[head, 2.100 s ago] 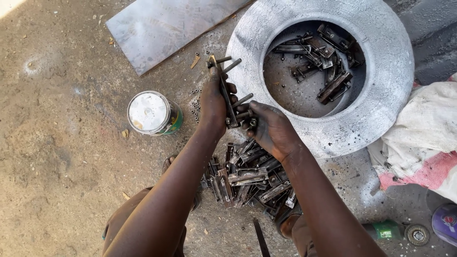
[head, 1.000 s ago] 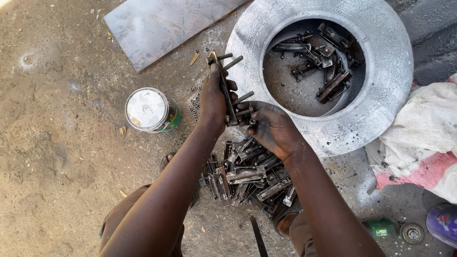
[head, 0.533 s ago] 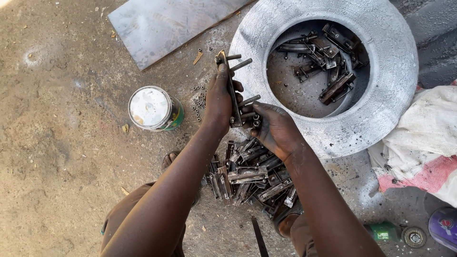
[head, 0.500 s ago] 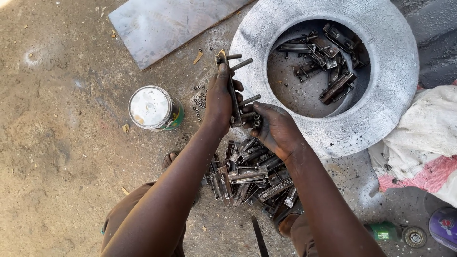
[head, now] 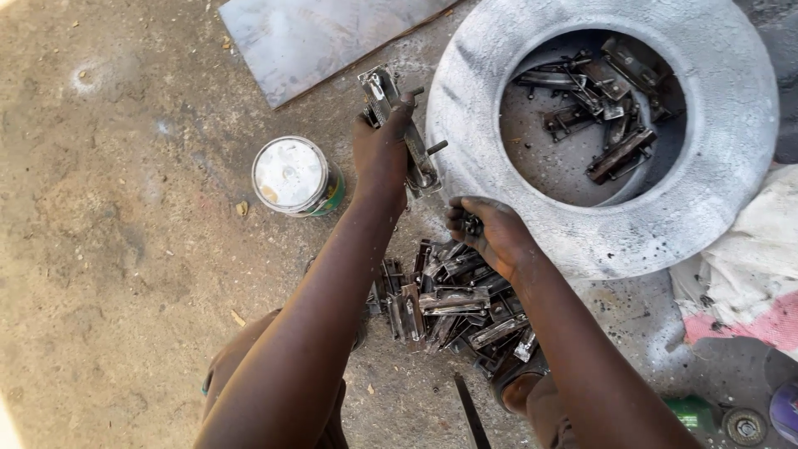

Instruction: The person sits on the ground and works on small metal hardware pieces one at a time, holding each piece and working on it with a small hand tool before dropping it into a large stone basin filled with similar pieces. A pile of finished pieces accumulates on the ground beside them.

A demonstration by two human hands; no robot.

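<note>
My left hand (head: 381,154) grips a long metal door bolt (head: 397,129), held upright just left of a white-painted tyre (head: 715,191). My right hand (head: 489,233) is lower and apart from the bolt, its fingers closed on a small dark metal piece (head: 472,224). Under my right hand lies a pile of similar metal bolts (head: 453,303) on the ground between my knees. Several more bolts (head: 598,100) lie inside the tyre's hollow.
A paint can with a white lid (head: 291,176) stands left of my left arm. A flat grey metal sheet (head: 324,37) lies at the top. Crumpled white and pink cloth (head: 748,283) sits at the right; small caps and a green object (head: 690,411) at bottom right.
My right hand has come off the bolt and dropped toward the pile with a small piece in it. My left hand still holds the bolt upright.
</note>
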